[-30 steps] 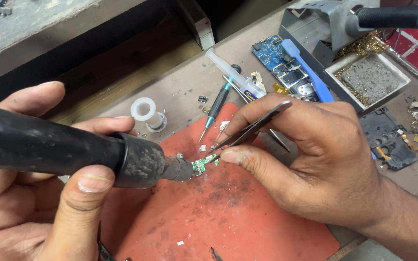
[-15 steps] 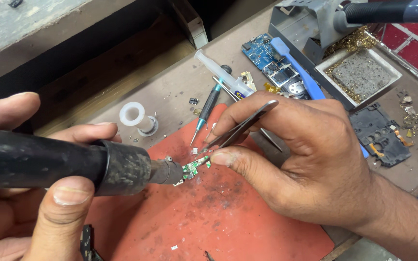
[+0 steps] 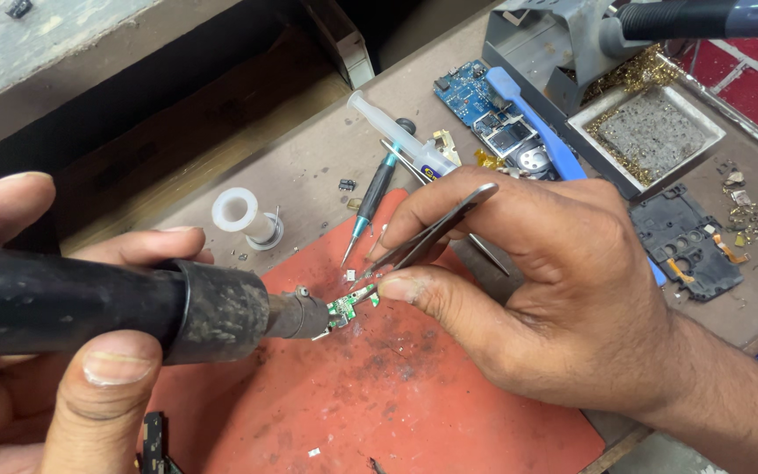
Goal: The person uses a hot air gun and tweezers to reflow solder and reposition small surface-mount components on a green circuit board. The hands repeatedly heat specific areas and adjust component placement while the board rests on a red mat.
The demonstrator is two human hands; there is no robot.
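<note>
Holding the black hot-air handle (image 3: 89, 307) in a clenched left hand (image 3: 54, 351), thumb on the underside, the person aims its metal nozzle (image 3: 302, 314) right at a small green circuit board (image 3: 348, 306) lying on the red work mat (image 3: 379, 395), near the mat's far edge. The right hand (image 3: 554, 298) has its grip closed on dark tweezers (image 3: 432, 235), pinched btwn thumb & forefinger, tips down just beside the board's far end; whether they touch a part can't be told.

To do this well, judged from the pic: keep the nozzle steady & close w/o pushing the board, hold the tweezer tips at the part w/ light pressure only, & brace the right hand's heel on the mat so nothing skids. The board is tiny & loose, so airflow could shift it.

Mat surface is scuffed, w/ dark burn marks & specks. Past its far edge, on the grey counter (image 3: 309, 189): a white spool (image 3: 240, 213), a teal-tipped screwdriver (image 3: 370, 204), a clear syringe (image 3: 396, 133). Farther toward the far right corner: a blue phone board (image 3: 471, 98), a blue plastic pry tool (image 3: 546, 140), a black plastic frame (image 3: 690, 241), a metal tray (image 3: 660, 132) w/ a grey pad & brass shavings, plus an iron stand (image 3: 563, 44). Along the counter's far left edge there's a dark wooden gap, then a pale surface beyond.
</note>
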